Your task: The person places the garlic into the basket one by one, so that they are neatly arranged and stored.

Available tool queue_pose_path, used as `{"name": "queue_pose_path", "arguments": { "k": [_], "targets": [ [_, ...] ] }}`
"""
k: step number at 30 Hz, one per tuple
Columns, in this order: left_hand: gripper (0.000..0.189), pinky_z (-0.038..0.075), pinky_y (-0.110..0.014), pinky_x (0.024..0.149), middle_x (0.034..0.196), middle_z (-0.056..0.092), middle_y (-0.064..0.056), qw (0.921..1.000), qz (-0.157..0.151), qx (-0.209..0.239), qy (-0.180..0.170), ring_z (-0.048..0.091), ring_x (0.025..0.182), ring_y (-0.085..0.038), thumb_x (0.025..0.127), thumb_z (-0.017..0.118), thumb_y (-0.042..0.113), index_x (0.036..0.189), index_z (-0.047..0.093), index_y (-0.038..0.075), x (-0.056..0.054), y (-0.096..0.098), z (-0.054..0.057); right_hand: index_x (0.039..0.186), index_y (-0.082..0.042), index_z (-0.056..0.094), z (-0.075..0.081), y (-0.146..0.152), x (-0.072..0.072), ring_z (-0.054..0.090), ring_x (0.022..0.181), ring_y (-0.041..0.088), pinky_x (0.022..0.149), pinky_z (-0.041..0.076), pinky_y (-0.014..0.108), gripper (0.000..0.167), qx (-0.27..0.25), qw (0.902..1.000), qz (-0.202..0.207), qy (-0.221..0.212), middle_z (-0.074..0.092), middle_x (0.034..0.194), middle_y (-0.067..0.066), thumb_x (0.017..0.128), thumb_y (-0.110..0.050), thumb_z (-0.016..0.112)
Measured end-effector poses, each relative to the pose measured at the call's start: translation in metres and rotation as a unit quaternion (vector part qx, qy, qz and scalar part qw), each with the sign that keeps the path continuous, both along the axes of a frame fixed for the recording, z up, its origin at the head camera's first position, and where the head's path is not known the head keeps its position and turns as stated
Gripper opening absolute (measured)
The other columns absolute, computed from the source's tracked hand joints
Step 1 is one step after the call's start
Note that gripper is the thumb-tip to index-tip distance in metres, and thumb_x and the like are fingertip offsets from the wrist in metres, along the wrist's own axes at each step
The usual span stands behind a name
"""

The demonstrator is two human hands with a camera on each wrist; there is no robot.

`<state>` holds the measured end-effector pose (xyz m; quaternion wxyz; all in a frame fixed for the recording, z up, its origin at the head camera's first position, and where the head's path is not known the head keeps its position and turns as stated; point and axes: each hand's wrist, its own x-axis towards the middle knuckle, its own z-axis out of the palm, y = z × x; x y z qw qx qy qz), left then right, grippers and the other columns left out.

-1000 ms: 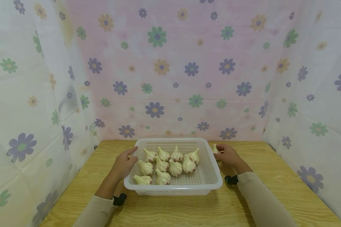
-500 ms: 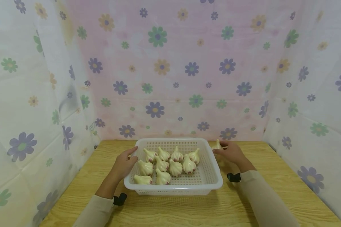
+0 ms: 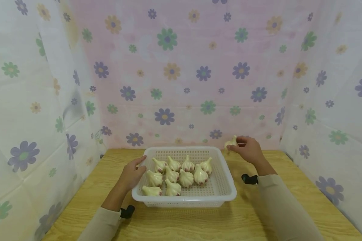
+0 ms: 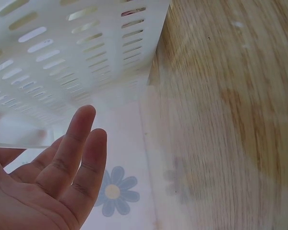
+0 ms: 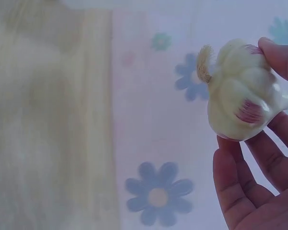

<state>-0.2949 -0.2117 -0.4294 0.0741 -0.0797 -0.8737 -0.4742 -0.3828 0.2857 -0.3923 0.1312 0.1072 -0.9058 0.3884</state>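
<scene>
In the head view, my right hand (image 3: pixel 249 149) pinches a garlic bulb (image 3: pixel 230 145) between thumb and fingers, raised past the basket's far right corner. The right wrist view shows this bulb (image 5: pixel 242 91) closely: cream-white, shiny, with purple-red streaks and a tuft of roots, its neck toward the palm. My left hand (image 3: pixel 133 174) holds the left rim of a white perforated plastic basket (image 3: pixel 184 198), thumb and forefinger over the edge. From the left wrist, the other fingers (image 4: pixel 89 158) extend loosely beside the slotted wall. Several more garlic bulbs (image 3: pixel 186 178) lie inside the basket, mostly toward its left and back.
The basket stands on a wood-grain table (image 3: pixel 181 224). Flower-printed cloth (image 3: pixel 181 83) hangs behind the table and along both sides. Black wrist-camera mounts (image 3: pixel 127 212) stick out at the cuffs.
My right hand has lifted the garlic bulb from beside the basket's right side, up and slightly to the right. The left hand and the basket have stayed in place.
</scene>
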Motion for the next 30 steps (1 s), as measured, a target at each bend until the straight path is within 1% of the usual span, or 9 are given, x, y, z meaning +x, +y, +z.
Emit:
{"name": "queue_pose_path", "arguments": {
  "k": [4, 7, 12, 15, 17, 20, 22, 27, 30],
  "targets": [
    [0.059, 0.056, -0.031, 0.06, 0.153, 0.052, -0.021, 1.0, 0.003, -0.003, 0.005, 0.068, 0.087, -0.023, 0.1, 0.05, 0.024, 0.158, 0.045, 0.016, 0.0, 0.0, 0.001, 0.142, -0.008, 0.06, 0.016, -0.009, 0.006, 0.065, 0.122, 0.039, 0.089, 0.062, 0.051, 0.075, -0.016, 0.9998, -0.001, 0.007, 0.063, 0.139, 0.018, 0.089, -0.059, 0.073],
    [0.058, 0.056, -0.031, 0.061, 0.154, 0.051, -0.021, 1.0, 0.002, -0.002, 0.005, 0.069, 0.088, -0.024, 0.1, 0.049, 0.023, 0.158, 0.045, 0.015, 0.0, 0.0, 0.001, 0.142, -0.009, 0.061, 0.025, -0.016, 0.01, 0.066, 0.122, 0.038, 0.09, 0.061, 0.052, 0.074, -0.026, 0.9996, 0.0, 0.011, 0.065, 0.138, 0.016, 0.089, -0.059, 0.073],
    [0.058, 0.056, -0.031, 0.062, 0.155, 0.049, -0.021, 1.0, 0.003, -0.001, 0.006, 0.069, 0.091, -0.024, 0.1, 0.05, 0.023, 0.157, 0.046, 0.014, 0.0, 0.001, 0.001, 0.14, -0.012, 0.065, 0.036, -0.024, 0.013, 0.066, 0.121, 0.035, 0.091, 0.06, 0.053, 0.072, -0.032, 0.9993, 0.006, 0.017, 0.067, 0.136, 0.014, 0.088, -0.061, 0.072],
    [0.059, 0.056, -0.031, 0.064, 0.156, 0.049, -0.021, 1.0, 0.005, -0.003, 0.006, 0.07, 0.093, -0.023, 0.099, 0.05, 0.022, 0.157, 0.046, 0.014, 0.0, 0.002, 0.002, 0.139, -0.012, 0.066, 0.042, -0.028, 0.015, 0.065, 0.121, 0.035, 0.093, 0.059, 0.055, 0.073, -0.029, 0.9993, 0.011, 0.02, 0.068, 0.136, 0.014, 0.087, -0.063, 0.073],
    [0.059, 0.056, -0.031, 0.065, 0.155, 0.05, -0.021, 1.0, 0.006, -0.002, 0.004, 0.069, 0.091, -0.023, 0.099, 0.05, 0.022, 0.157, 0.046, 0.014, 0.0, 0.002, 0.002, 0.138, -0.011, 0.067, 0.046, -0.032, 0.017, 0.065, 0.12, 0.035, 0.094, 0.059, 0.055, 0.073, -0.027, 0.9992, 0.017, 0.026, 0.068, 0.135, 0.015, 0.087, -0.063, 0.073],
    [0.059, 0.056, -0.031, 0.064, 0.155, 0.05, -0.021, 1.0, 0.006, -0.001, 0.002, 0.069, 0.091, -0.023, 0.099, 0.05, 0.022, 0.158, 0.045, 0.015, 0.001, 0.002, 0.002, 0.133, -0.01, 0.07, 0.052, -0.038, 0.02, 0.067, 0.117, 0.034, 0.092, 0.059, 0.054, 0.068, -0.026, 0.9984, 0.028, 0.042, 0.07, 0.131, 0.014, 0.087, -0.059, 0.075],
    [0.058, 0.056, -0.032, 0.064, 0.156, 0.049, -0.021, 1.0, 0.005, 0.001, 0.001, 0.069, 0.091, -0.023, 0.1, 0.05, 0.022, 0.158, 0.045, 0.015, 0.0, 0.002, 0.002, 0.129, -0.01, 0.073, 0.055, -0.043, 0.023, 0.068, 0.113, 0.033, 0.089, 0.06, 0.052, 0.061, -0.028, 0.9975, 0.04, 0.05, 0.072, 0.128, 0.013, 0.088, -0.055, 0.077],
    [0.058, 0.057, -0.032, 0.064, 0.157, 0.047, -0.021, 1.0, 0.003, 0.002, 0.002, 0.07, 0.094, -0.024, 0.1, 0.05, 0.022, 0.158, 0.045, 0.015, 0.0, 0.001, 0.001, 0.116, -0.014, 0.079, 0.061, -0.053, 0.027, 0.07, 0.104, 0.028, 0.083, 0.061, 0.045, 0.044, -0.029, 0.9946, 0.075, 0.065, 0.075, 0.119, 0.008, 0.088, -0.048, 0.08],
    [0.058, 0.056, -0.032, 0.064, 0.157, 0.047, -0.021, 1.0, 0.003, 0.001, 0.001, 0.069, 0.093, -0.024, 0.1, 0.05, 0.023, 0.158, 0.045, 0.016, 0.0, 0.001, 0.001, 0.112, -0.017, 0.08, 0.062, -0.057, 0.028, 0.071, 0.102, 0.026, 0.081, 0.061, 0.042, 0.04, -0.029, 0.9935, 0.088, 0.066, 0.076, 0.116, 0.005, 0.087, -0.048, 0.081]
  ]
}}
